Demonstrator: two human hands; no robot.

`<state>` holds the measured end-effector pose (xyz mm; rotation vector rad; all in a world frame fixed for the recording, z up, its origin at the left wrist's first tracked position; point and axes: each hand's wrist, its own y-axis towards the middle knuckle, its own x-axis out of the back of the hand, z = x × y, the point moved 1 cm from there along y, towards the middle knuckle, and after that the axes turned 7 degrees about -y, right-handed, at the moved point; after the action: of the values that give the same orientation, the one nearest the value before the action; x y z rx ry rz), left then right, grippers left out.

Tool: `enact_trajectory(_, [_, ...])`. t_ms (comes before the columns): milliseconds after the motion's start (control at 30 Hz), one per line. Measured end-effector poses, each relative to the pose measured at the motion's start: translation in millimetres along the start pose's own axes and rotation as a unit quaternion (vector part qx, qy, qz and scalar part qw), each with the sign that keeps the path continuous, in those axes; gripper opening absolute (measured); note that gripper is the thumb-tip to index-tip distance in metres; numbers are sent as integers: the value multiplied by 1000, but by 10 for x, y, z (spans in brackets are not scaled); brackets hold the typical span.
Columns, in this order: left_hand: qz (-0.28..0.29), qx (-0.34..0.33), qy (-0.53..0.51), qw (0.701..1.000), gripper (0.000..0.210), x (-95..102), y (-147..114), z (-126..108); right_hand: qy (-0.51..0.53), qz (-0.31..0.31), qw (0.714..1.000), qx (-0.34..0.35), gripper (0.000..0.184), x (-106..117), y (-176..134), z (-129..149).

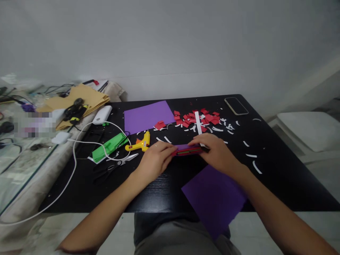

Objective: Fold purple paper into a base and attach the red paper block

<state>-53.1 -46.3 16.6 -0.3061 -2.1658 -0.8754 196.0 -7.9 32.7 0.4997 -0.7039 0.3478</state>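
Between my two hands is a small flat stack of coloured paper (186, 150), purple on top with red and a thin green layer at its near edge. My left hand (157, 156) is closed on the stack's left end, fingers pinching it. At the right end, my right hand (214, 149) grips it with thumb and fingers. Below my right forearm a purple paper sheet (212, 194) hangs over the table's near edge. A white paper strip (198, 123) lies just beyond my right hand, across red paper squares (209, 117).
On the black table (278, 177) lie a yellow glue gun (139, 143), scissors (119, 163), green paper strips (110, 147), another purple sheet (147, 117) and a phone (236, 106). White paper scraps (256, 167) are scattered right. A white cable (75, 159) loops at left.
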Motion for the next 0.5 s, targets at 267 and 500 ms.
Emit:
enact_trajectory(267, [61,-29,157,985,24,-366,-305,-247,-226,151,955,123,55,-443,-548,-4])
enact_trajectory(500, [104,58,186,975,59,-518,-708,-421,-275,150,943,107,71,-643,-768,-12])
